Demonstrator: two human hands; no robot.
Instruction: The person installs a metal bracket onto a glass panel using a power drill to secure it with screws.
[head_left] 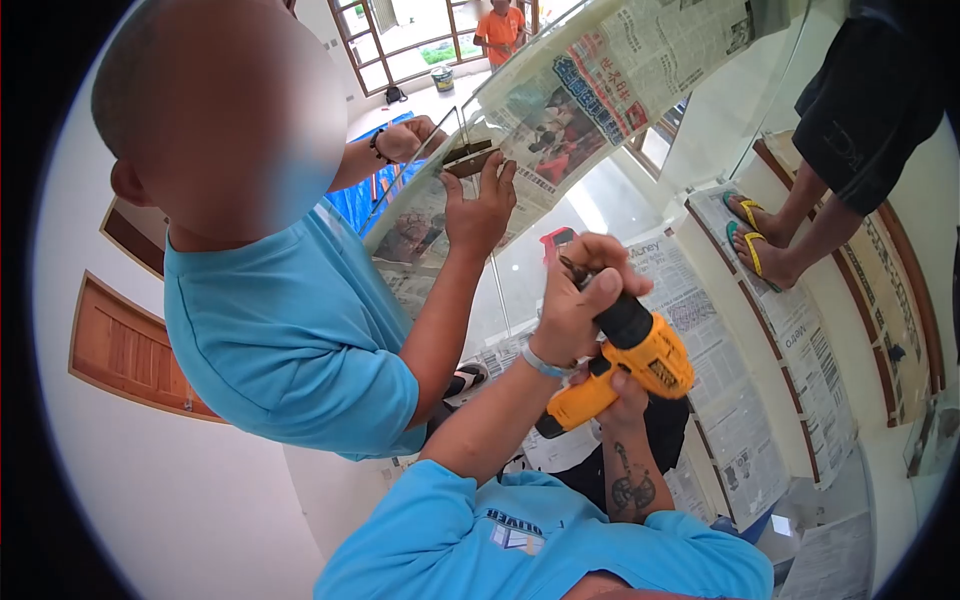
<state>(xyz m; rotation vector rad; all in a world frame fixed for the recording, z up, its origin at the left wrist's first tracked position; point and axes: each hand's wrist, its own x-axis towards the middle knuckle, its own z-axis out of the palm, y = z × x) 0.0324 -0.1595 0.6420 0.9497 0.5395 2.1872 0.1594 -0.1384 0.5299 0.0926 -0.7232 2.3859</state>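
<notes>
Right grip (626, 396) holds 1 drill (655, 362); left grip (577, 312) apparently touches its chuck (625, 322).

It looks like a home under building work around me: wooden door (125, 345), wide window (425, 40), newspaper (735, 435) spread over the stairs (735, 345), a tarp (354, 205) and bucket (442, 77) on the floor below, a drill (650, 355) out.

Bounded at left by a white wall (180, 480) with a panelled wooden door (130, 342). Lit by daylight through a gridded window (425, 42) at top, near a blue sheet (352, 208) on the floor. Stepped at right, with newspaper-covered stairs (805, 370).
</notes>
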